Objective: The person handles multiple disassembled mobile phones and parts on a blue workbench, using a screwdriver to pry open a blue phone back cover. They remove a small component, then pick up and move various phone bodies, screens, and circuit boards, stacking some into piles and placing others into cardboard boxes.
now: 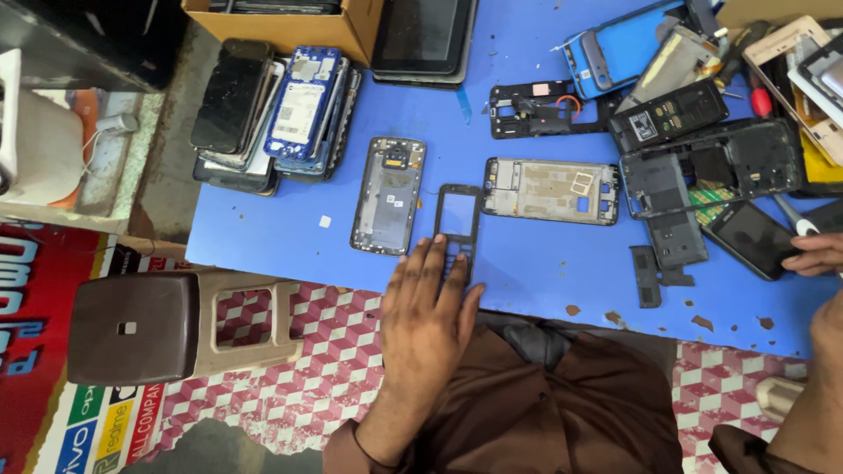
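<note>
Brown cloth [562, 395] fills the bottom centre, closest to the lens, with a brown stool [167, 326] at lower left over checked flooring. Above it, the left hand [428, 312] lies flat, fingers spread and gripping nothing, its fingertips resting on the lower end of a black keypad frame [457, 224]. That frame lies straight ahead of the fingers, long axis running up the picture, its near end close to the blue table's [263, 246] front edge. Just left of it sits a grey back cover [387, 195], nearly touching; bare blue lies further left, below a stack of phones [272, 110] at upper left. Right of the frame lies a silver midframe [549, 190], long axis crosswise, then a crowded heap of black housings [702, 162]. At the far right edge the right hand [817, 253] rests on the table, well apart from the frame; whether it holds anything I cannot tell.
</note>
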